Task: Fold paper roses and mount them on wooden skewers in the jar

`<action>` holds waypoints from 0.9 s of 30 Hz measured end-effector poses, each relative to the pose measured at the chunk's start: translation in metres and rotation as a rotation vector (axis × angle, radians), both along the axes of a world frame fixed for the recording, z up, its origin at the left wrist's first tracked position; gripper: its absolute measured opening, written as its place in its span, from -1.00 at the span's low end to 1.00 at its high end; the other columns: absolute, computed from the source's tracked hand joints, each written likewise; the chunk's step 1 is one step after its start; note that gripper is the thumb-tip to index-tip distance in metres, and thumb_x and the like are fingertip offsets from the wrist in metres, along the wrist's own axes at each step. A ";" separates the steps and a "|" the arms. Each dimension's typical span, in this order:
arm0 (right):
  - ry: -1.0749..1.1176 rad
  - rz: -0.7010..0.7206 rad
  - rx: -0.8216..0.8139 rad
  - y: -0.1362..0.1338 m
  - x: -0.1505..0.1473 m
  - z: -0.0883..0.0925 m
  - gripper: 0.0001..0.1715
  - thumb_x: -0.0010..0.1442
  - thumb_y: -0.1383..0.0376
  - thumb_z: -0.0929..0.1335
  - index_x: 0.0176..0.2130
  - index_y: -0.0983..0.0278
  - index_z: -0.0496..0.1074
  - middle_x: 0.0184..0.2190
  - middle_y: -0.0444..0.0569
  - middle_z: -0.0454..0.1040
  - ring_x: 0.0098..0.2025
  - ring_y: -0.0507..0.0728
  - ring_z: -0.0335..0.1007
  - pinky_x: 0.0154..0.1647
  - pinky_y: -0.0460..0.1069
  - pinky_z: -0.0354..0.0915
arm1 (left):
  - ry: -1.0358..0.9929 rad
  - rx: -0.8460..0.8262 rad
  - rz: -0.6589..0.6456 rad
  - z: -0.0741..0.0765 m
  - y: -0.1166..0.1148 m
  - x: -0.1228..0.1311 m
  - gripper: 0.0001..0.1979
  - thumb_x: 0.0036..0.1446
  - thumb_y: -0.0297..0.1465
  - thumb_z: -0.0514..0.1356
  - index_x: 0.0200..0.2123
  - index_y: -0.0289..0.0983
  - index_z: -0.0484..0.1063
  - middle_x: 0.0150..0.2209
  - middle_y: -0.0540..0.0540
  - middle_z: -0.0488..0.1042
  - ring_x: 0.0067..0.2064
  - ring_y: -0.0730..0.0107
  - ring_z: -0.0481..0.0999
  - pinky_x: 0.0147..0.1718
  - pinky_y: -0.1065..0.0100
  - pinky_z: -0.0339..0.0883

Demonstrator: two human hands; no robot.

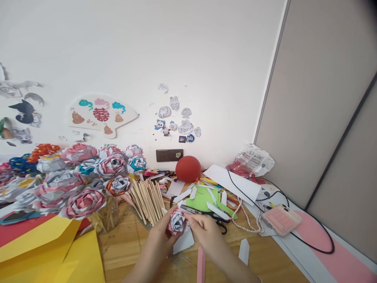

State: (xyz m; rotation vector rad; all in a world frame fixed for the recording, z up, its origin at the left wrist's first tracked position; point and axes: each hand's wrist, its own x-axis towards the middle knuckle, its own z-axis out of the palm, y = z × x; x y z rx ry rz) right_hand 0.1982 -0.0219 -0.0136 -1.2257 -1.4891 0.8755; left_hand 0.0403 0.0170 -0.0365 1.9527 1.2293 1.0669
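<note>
Between my hands is a small paper flower with pale grey-blue and pink petals. My left hand is wrapped round its left side and base. My right hand pinches at the flower's right edge, its thumb and forefinger pressed together at a petal; whether a loose piece is in that pinch I cannot make out. White paper pieces lie just under the hands. A pink paper strip is below my right wrist. Black-handled scissors lie just beyond my right hand.
Finished paper flowers crowd the left, above yellow paper. A bundle of wooden sticks stands left of centre. Behind are green paper and a red balloon. Rightward lie a bead string, a pink phone and a black cable.
</note>
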 end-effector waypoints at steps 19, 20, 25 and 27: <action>0.093 -0.016 0.033 0.008 0.003 0.000 -0.68 -0.10 0.34 0.38 -0.25 0.27 0.42 -0.43 -0.17 0.36 -0.63 -0.08 -0.13 -0.63 -0.14 -0.11 | -0.313 -0.251 -0.145 0.018 -0.009 0.002 -0.41 -0.21 -0.22 0.28 -0.08 -0.35 0.33 -0.17 -0.21 0.53 -0.17 0.15 0.51 -0.18 0.25 0.41; 0.082 -0.029 0.045 0.008 0.001 -0.001 -0.69 -0.10 0.34 0.38 -0.25 0.27 0.42 -0.47 -0.18 0.33 -0.63 -0.08 -0.13 -0.62 -0.14 -0.10 | -0.315 -0.249 -0.152 0.017 -0.009 0.002 -0.40 -0.22 -0.22 0.29 -0.07 -0.34 0.33 -0.16 -0.21 0.53 -0.17 0.15 0.51 -0.19 0.25 0.41; 0.042 -0.084 0.200 0.009 -0.003 -0.011 -0.79 -0.09 0.32 0.39 -0.33 0.26 0.48 -0.50 -0.18 0.26 -0.60 -0.05 -0.07 -0.57 -0.12 -0.03 | -0.312 -0.207 -0.143 0.015 -0.009 0.003 -0.45 -0.19 -0.22 0.28 -0.08 -0.30 0.34 -0.14 -0.18 0.52 -0.16 0.16 0.51 -0.19 0.28 0.41; 0.063 -0.083 0.237 0.010 -0.004 -0.015 -0.80 -0.07 0.33 0.38 -0.33 0.25 0.48 -0.47 -0.15 0.28 -0.60 -0.05 -0.05 -0.56 -0.12 0.00 | -0.307 -0.181 -0.140 0.016 -0.009 0.003 -0.51 -0.14 -0.23 0.25 -0.10 -0.29 0.34 -0.13 -0.17 0.52 -0.16 0.19 0.51 -0.18 0.30 0.40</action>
